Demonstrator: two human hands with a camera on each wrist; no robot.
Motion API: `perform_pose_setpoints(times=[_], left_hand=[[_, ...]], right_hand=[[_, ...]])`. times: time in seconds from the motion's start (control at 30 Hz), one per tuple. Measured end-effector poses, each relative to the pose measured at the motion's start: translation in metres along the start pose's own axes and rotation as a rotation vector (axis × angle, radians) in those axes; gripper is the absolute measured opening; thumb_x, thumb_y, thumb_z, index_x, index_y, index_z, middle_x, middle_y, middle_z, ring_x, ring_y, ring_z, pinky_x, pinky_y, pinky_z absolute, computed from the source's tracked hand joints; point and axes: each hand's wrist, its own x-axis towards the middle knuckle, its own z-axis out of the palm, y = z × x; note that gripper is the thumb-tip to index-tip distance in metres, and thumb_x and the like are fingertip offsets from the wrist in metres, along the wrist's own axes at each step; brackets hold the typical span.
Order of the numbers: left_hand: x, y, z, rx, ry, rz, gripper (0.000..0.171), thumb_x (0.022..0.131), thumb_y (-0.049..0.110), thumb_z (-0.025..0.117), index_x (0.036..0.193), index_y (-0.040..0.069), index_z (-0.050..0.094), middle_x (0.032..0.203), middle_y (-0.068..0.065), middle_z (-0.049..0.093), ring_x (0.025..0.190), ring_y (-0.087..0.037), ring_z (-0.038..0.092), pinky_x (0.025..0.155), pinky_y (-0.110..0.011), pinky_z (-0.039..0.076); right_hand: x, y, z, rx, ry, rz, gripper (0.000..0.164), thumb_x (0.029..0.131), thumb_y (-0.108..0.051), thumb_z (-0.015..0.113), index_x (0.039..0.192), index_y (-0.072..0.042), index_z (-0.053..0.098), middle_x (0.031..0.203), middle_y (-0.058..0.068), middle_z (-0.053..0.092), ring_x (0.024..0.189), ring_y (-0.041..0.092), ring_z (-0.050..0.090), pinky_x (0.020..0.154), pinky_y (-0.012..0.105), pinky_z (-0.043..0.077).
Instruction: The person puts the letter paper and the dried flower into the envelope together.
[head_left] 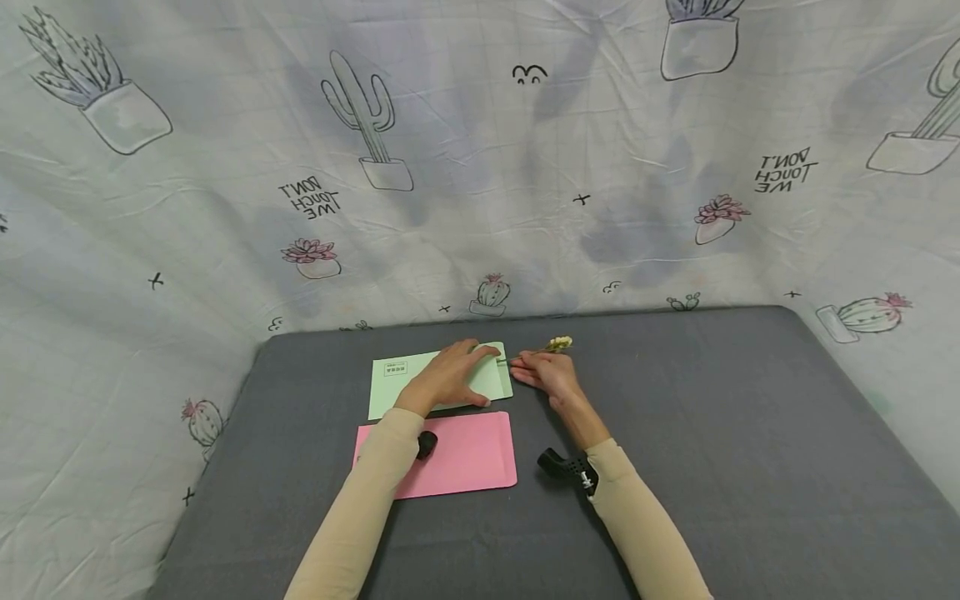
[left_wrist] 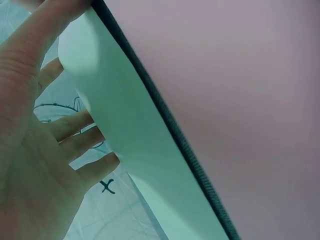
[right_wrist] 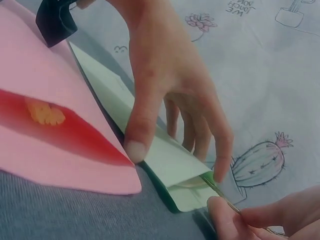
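Observation:
A light green envelope (head_left: 384, 393) lies crosswise on the table, its open end to the right. My left hand (head_left: 447, 377) spans it from above, gripping it with the thumb at the near edge and the fingers at the far edge; its mouth gapes a little in the right wrist view. My right hand (head_left: 550, 373) pinches the thin stem (right_wrist: 220, 192) of a small flower with a pale yellow head (head_left: 559, 342). The stem's end is inside the envelope's mouth, and the head points away to the right.
Nearer to me lies a pink envelope (head_left: 472, 458), partly under my left forearm. Its mouth stands parted, with a yellow flower (right_wrist: 47, 115) inside. Both lie on a grey cloth-covered table (head_left: 712, 433), backed by a printed white curtain (head_left: 465, 225).

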Motion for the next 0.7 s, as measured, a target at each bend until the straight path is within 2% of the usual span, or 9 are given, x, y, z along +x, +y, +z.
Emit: perform_pose_setpoints(times=[0.4,0.7], left_hand=[[0.001,-0.001,0.000,-0.008,0.008,0.011,0.082,0.075,0.039,0.085,0.145,0.027,0.043,0.146,-0.015,0.041,0.137,-0.034,0.038,0.114,-0.050,0.028],[0.003,-0.001,-0.003,-0.011,-0.008,-0.002,0.083,0.076,0.040,0.084,0.147,0.026,0.041,0.148,-0.015,0.040,0.138,-0.034,0.036,0.114,-0.050,0.026]], right_hand=[[-0.003,0.000,0.008,0.007,-0.016,0.015,0.031,0.100,-0.003,0.053,0.123,0.016,0.057,0.102,0.023,0.071,0.073,0.013,0.071,0.074,0.028,0.058],[-0.001,-0.001,0.015,0.000,-0.028,0.045,0.030,0.098,-0.003,0.056,0.122,0.014,0.059,0.094,0.016,0.073,0.069,0.011,0.071,0.066,0.023,0.057]])
